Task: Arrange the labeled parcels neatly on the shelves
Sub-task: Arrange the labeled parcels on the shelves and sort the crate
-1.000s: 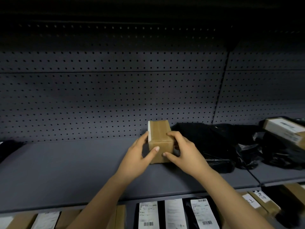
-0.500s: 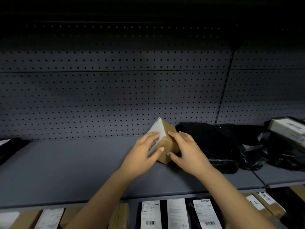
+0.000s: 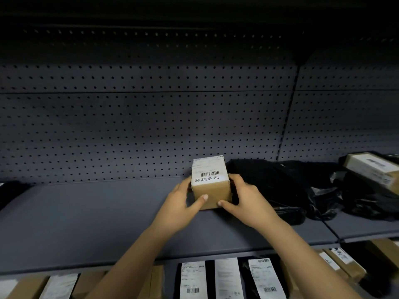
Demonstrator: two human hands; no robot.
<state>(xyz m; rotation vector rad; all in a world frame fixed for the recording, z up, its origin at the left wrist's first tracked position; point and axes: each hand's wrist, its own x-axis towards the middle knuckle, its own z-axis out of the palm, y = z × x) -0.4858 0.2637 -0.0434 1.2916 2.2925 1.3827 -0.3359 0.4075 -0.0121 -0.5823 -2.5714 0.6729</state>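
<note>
Grey shelf (image 3: pixel 86 223), pegboard back (image 3: pixel 129 126). Small parcel (image 3: pixel 212 196) sits mid-shelf, label up, w/ left hand (image 3: pixel 179 203) & right hand (image 3: pixel 248 199) curled round its sides. Black bags (image 3: pixel 280 186) heaped toward rt edge (unsorted, I'd judge). Lower shelf parcels (image 3: pixel 216 277) lined up; most of this shelf left to do.

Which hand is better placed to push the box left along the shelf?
Right, probably. The right hand holds the box on its right side, next to the black bags, so it can push toward bare shelf; the left hand sits in the path.
</note>
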